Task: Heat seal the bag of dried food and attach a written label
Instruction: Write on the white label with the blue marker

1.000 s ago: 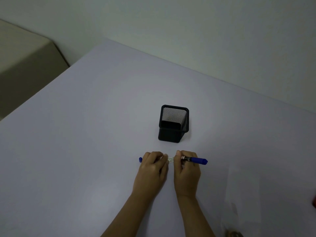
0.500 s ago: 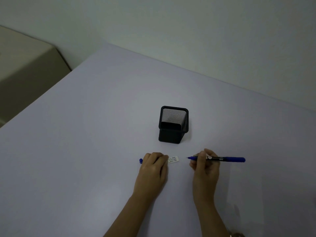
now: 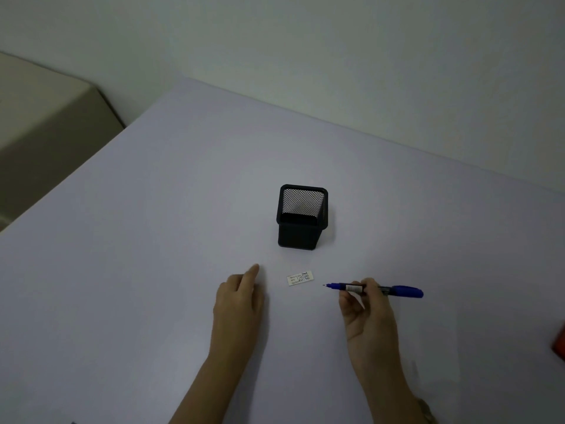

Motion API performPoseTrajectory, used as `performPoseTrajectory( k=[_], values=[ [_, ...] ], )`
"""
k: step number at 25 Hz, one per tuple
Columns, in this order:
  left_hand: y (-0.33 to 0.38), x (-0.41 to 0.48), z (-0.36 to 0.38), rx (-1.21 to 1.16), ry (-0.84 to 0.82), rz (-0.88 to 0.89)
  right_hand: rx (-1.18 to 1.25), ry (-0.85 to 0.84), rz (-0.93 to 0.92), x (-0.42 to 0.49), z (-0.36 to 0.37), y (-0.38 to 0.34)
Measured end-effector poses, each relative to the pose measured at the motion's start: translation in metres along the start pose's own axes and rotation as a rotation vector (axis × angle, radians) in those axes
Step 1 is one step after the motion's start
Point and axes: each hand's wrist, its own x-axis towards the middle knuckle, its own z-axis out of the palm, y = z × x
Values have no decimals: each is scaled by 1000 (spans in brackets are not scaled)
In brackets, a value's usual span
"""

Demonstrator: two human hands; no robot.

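Head view of the work area. A small white label [image 3: 300, 278] with handwritten lines lies flat on the pale tabletop [image 3: 153, 240], untouched by either hand. At 12 o'clock from it, near but apart, stands an upright black mesh pen holder [image 3: 301, 218]. At 3 o'clock from the label, the right hand [image 3: 367, 313] pinches a blue pen [image 3: 376, 290] by its barrel between thumb and curled fingers [image 3: 368, 284]. The pen lies roughly level, its fine tip pointing toward 9 o'clock and stopping just short of the label. At 9 o'clock from the label, the left hand [image 3: 238, 298] rests low over the tabletop with one finger stretched toward 12 o'clock. Its other fingers are tucked under the palm, and whether they hold anything cannot be told. A red object [image 3: 559, 344] is cut off by the frame edge at 4 o'clock, and a beige cabinet [image 3: 46, 133] stands beyond the tabletop edge at 10 o'clock.
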Motion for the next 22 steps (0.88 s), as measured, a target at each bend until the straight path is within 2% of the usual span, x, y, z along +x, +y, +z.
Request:
performPoseTrajectory(
  k=[2,3,5,6,7,18,22],
  values=[
    [10,-2,-8,-188,39,-134,-25,19,-18,-4,3,2],
    [19,0,-15,-390,73,-309,-53,16,-33,-7,4,3],
    [39,3,-25,-963,-9,-663,-108,-10,-58,-12,6,5],
    [48,3,-29,-1161,-56,-762,-128,-26,-65,-15,9,5],
    [54,2,-32,-1236,-87,-786,-145,-39,-74,-18,11,6],
    [74,-3,-47,-1221,-228,-586,-186,-78,-128,-28,19,10],
    [74,-5,-46,-1097,-250,-479,-280,-96,-179,-29,18,15]
  ],
)
